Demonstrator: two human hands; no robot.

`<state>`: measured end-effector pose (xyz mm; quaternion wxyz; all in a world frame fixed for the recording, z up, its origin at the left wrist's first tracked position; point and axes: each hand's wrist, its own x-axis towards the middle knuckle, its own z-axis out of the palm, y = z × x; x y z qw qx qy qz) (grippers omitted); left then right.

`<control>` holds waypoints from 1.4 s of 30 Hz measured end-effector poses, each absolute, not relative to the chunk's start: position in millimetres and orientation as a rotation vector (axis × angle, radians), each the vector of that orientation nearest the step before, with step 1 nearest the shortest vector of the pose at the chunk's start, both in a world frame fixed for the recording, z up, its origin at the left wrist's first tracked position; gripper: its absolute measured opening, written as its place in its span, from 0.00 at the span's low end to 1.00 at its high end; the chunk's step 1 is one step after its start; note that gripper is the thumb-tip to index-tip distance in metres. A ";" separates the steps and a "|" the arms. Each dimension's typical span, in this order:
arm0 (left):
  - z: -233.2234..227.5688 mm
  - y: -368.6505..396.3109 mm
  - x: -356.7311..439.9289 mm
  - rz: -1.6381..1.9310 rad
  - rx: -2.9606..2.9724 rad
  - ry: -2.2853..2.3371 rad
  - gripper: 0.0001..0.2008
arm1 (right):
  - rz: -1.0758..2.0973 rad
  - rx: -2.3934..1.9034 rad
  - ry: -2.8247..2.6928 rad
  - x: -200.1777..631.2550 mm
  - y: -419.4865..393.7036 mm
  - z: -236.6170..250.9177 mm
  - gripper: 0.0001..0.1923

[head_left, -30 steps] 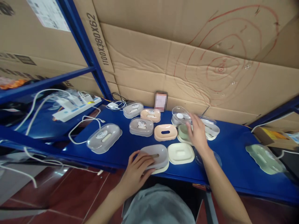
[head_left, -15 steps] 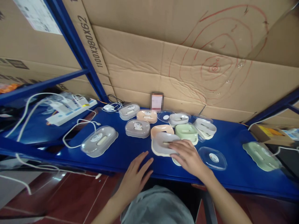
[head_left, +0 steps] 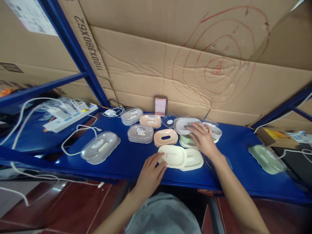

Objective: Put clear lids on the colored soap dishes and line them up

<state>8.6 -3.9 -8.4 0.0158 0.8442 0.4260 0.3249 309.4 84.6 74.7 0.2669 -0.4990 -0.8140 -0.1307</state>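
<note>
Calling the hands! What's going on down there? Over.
Left hand holds cream tray by one edge. Right hand grips grey soap dish. Possibly in the way: second cream tray, partly covered.

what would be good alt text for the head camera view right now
A person's left hand touches a cream tray that overlaps a second cream tray, while the right hand touches a grey dish. A peach dish and other oval dishes stand around them on a blue table, before brown cardboard.
</note>
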 end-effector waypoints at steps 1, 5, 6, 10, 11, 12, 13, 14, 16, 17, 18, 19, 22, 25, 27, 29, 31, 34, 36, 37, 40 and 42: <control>-6.7 -1.1 10.6 1.002 2.646 1.308 0.08 | -0.402 -1.394 -2.182 316.8 89.0 77.1 0.17; 5.6 8.2 19.6 0.971 2.727 1.197 0.10 | -0.468 -1.479 -2.117 336.6 64.9 76.5 0.20; 11.0 10.1 21.4 0.984 2.727 1.168 0.09 | -0.460 -1.491 -2.115 340.5 49.4 72.3 0.20; 45.1 27.8 29.1 1.095 2.672 1.084 0.10 | -0.421 -1.641 -2.069 362.4 -22.7 38.3 0.23; 55.7 37.6 33.2 1.121 2.664 1.052 0.11 | -0.410 -1.689 -2.063 369.6 -38.4 27.7 0.26; 66.0 50.2 38.9 1.141 2.665 1.007 0.11 | -0.393 -1.726 -2.068 377.2 -51.9 17.6 0.28; 75.4 65.6 46.4 1.147 2.669 0.972 0.12 | -0.374 -1.749 -2.079 384.8 -63.0 8.7 0.29; 83.4 83.1 55.8 1.130 2.683 0.981 0.12 | -0.353 -1.757 -2.090 392.0 -71.7 1.5 0.28; 93.9 121.5 78.6 1.066 2.695 1.048 0.13 | -0.323 -1.737 -2.075 403.8 -81.8 -6.7 0.25; 96.4 140.2 90.8 1.055 2.694 1.059 0.14 | -0.311 -1.718 -2.038 407.9 -83.7 -7.9 0.23; 97.3 156.9 102.3 1.043 2.691 1.071 0.14 | -0.300 -1.699 -1.980 410.7 -83.5 -7.6 0.21; 97.1 170.8 112.2 1.021 2.696 1.068 0.14 | -0.291 -1.684 -1.905 412.2 -81.5 -6.2 0.21; 92.9 189.2 123.6 0.966 2.736 1.033 0.14 | -0.299 -1.696 -1.610 412.3 -66.1 -0.3 0.22; 86.0 174.5 97.2 0.951 2.773 1.050 0.18 | -0.360 -1.745 -1.263 416.2 -38.2 7.8 0.27; 79.1 154.7 61.5 0.928 2.792 1.119 0.20 | -0.386 -1.728 -1.101 424.5 -12.9 17.6 0.29; 69.7 134.8 20.4 0.843 2.844 1.329 0.23 | -0.388 -1.694 -1.045 435.2 18.3 31.8 0.30; 58.6 119.5 -17.3 0.760 2.816 1.571 0.24 | -0.388 -1.670 -1.063 443.0 54.9 48.5 0.30; 44.8 107.4 -55.0 0.585 2.722 1.769 0.26 | -0.416 -1.629 -1.160 439.3 113.5 70.2 0.30; 41.3 103.8 -67.9 0.518 2.701 1.762 0.28 | -0.403 -1.584 -1.318 425.9 146.8 78.7 0.29; 41.3 102.4 -72.0 0.504 2.702 1.736 0.28 | -0.383 -1.555 -1.420 417.2 159.2 80.9 0.28; 43.4 99.0 -82.0 0.526 2.690 1.622 0.30 | -0.317 -1.458 -1.702 388.4 172.6 83.2 0.24; 41.4 98.3 -88.7 0.578 2.652 1.554 0.29 | -0.307 -1.409 -1.793 366.3 161.0 83.4 0.21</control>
